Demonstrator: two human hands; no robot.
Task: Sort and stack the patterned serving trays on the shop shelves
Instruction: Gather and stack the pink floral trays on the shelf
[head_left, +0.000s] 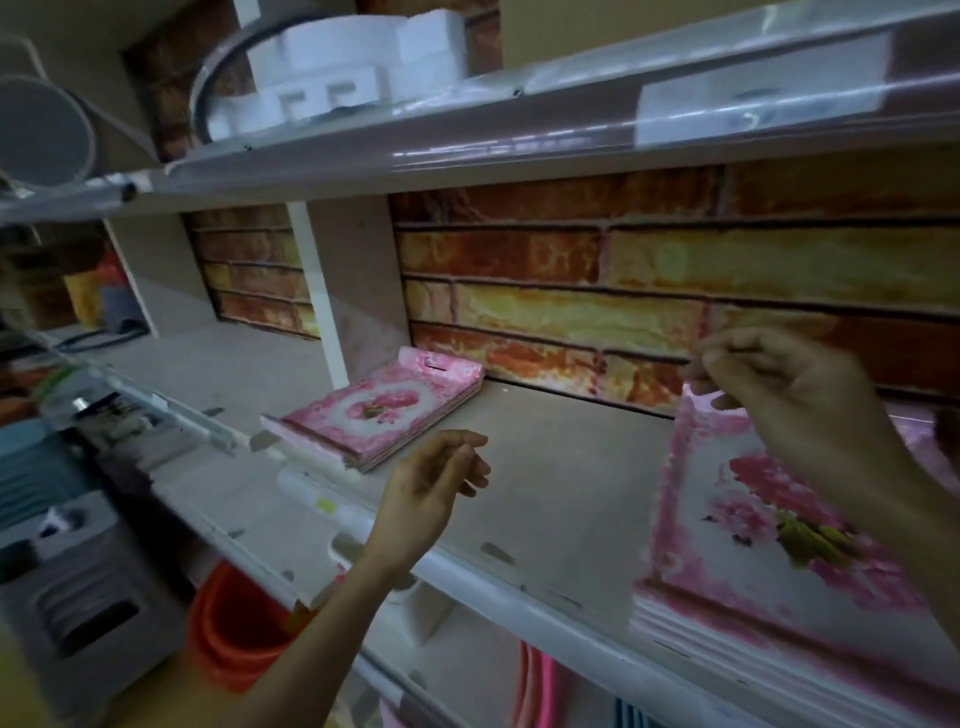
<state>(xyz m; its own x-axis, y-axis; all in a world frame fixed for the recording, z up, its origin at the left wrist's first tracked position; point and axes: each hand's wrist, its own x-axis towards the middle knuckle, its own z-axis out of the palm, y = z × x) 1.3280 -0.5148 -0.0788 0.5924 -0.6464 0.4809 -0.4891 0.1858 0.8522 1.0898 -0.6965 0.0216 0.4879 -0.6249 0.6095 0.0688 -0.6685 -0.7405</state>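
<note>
Two stacks of pink rose-patterned serving trays lie on the middle shelf (561, 483). A small stack (379, 410) sits at the left, close to the brick-pattern back wall. A larger stack (727, 530) lies at the right, reaching the shelf's front edge. My left hand (431, 493) hovers over the bare shelf between the stacks, fingers loosely curled, holding nothing. My right hand (779, 395) is above the far rim of the large stack, fingers bent near the rim; whether they pinch the rim I cannot tell.
An upper shelf (519, 119) with white foam blocks (353, 57) hangs close overhead. A white upright divider (322, 291) stands left of the small stack. Below the shelf are orange buckets (234, 623) and grey moulded packaging (67, 587).
</note>
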